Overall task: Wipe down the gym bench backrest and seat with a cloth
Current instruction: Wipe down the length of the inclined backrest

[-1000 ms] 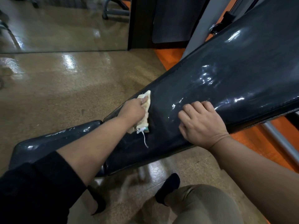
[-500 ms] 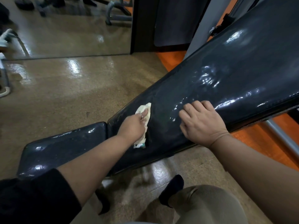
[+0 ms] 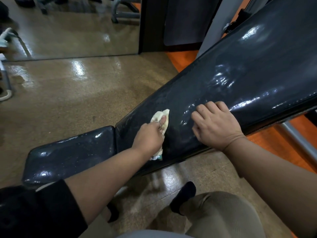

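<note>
The inclined backrest (image 3: 240,73) is glossy dark vinyl, rising from the centre to the upper right. The short dark seat pad (image 3: 72,152) lies flat at its lower left end. My left hand (image 3: 149,138) presses a pale yellow cloth (image 3: 163,117) onto the backrest's lowest part, just beside the gap to the seat; a corner of the cloth hangs out below the hand. My right hand (image 3: 216,126) rests on the backrest's near edge, fingers curled over the pad, holding nothing else.
Shiny speckled tan floor (image 3: 68,93) spreads to the left. A wall mirror (image 3: 68,28) and a dark post (image 3: 151,23) stand behind. Orange flooring (image 3: 181,60) and a grey frame tube (image 3: 301,143) lie right. My knee (image 3: 219,215) and dark-socked foot (image 3: 185,194) are below the bench.
My left hand has slid the cloth down the backrest toward the seat end. My right hand has stayed on the near edge. The view has shifted, showing more of the seat.
</note>
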